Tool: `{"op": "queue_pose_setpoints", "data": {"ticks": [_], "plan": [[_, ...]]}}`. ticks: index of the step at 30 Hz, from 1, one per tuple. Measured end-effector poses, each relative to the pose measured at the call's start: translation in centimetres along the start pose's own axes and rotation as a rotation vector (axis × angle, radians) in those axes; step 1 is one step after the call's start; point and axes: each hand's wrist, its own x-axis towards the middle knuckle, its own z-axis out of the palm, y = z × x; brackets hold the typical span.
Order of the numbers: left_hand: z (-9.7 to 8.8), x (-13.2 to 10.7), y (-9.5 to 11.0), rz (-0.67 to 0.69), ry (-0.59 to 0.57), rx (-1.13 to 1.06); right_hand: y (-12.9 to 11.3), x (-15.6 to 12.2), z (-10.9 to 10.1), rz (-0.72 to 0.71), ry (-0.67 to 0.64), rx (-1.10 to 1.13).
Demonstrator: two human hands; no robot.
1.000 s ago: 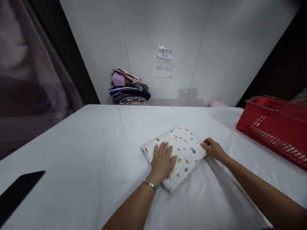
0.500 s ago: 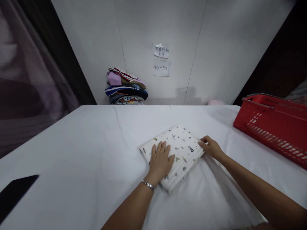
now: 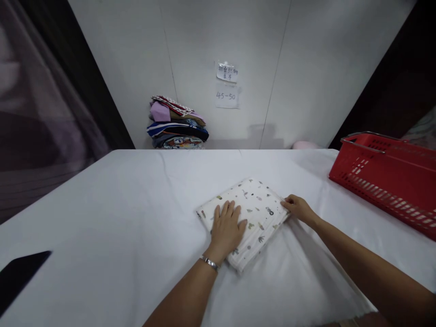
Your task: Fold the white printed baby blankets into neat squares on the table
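A folded white cloth (image 3: 260, 200) with small printed plant and animal shapes lies at an angle on the white-covered table (image 3: 102, 213). My left hand (image 3: 227, 229) rests flat on its left part, fingers spread, with a metal band at the wrist. At the cloth's right corner, my right hand (image 3: 298, 209) pinches the edge between thumb and fingers. The right hand's lower fingers are partly hidden behind the hand itself.
A red plastic basket (image 3: 384, 177) with a metal handle stands at the right. Several folded fabrics (image 3: 179, 125) are stacked by the back wall. Two paper notes (image 3: 227, 86) hang there. A flat black object (image 3: 22, 277) lies at the left edge.
Both hands keep their places on the cloth, which looks the same. The whole view has shifted very slightly.
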Motion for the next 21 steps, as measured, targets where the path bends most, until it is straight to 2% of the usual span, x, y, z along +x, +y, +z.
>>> {"op": "queue_pose_setpoints", "data": {"ticks": [4,7,12,16,18,21], "plan": [[0.0,0.0,0.0,0.001,0.009,-0.01,1.0,0.2,-0.3,0.051,0.057,0.063],[0.0,0.0,0.0,0.006,0.017,-0.019,1.5,0.2,-0.3,0.079,0.007,0.071],[0.0,0.1,0.0,0.003,0.021,-0.039,1.8,0.2,0.1,0.044,-0.028,0.136],[-0.2,0.1,0.1,0.001,0.036,-0.066,1.6,0.3,-0.1,0.017,-0.127,0.046],[-0.4,0.0,0.1,-0.002,0.047,-0.08,1.1,0.3,-0.3,0.002,-0.09,-0.05],[-0.5,0.0,0.1,0.0,0.053,-0.103,0.1,-0.1,0.1,-0.134,0.084,-0.139]]}}
